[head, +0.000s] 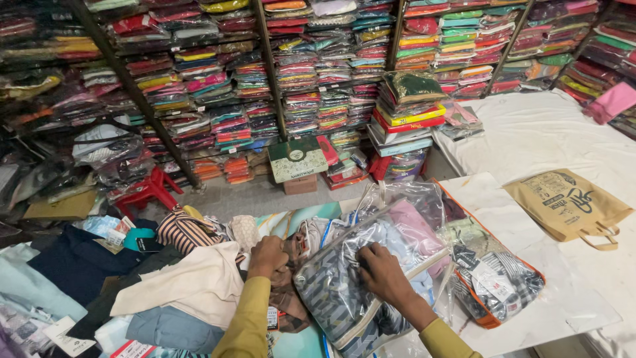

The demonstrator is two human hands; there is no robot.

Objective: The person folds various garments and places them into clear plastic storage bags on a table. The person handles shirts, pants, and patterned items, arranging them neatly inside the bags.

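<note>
The whole back of the room is taken by the shelves (318,59), filled from top to bottom with folded cloth in thin plastic covers, stacked flat so that only the coloured edges show and one can be chosen by colour. In front of them a wide white sheet (556,139) covers the raised floor, probably to keep the goods clean when they are opened; on it lies a flat brown carry bag (568,205), well apart from the hands. On the left a loose heap of garments (165,285) is spread without order — dark blue, cream, grey, striped — as if taken out for looking. Near the shelves stands a tall stack of packed boxes (407,119), and a small red stool (147,191) is beside the left rack. In the middle, just under the person, lies the clear zip packet with grey patterned cloth (361,285), tilted over other packets, one with an orange border (493,285) touching it on the right. The right hand (381,272) rests on top of this packet, fingers bent and pressing down on the plastic; whether they pinch something I cannot tell. The left hand (267,255) is curled closed on a brown folded piece (286,292) at the packet's left edge — it seems to hold it steady.
</note>
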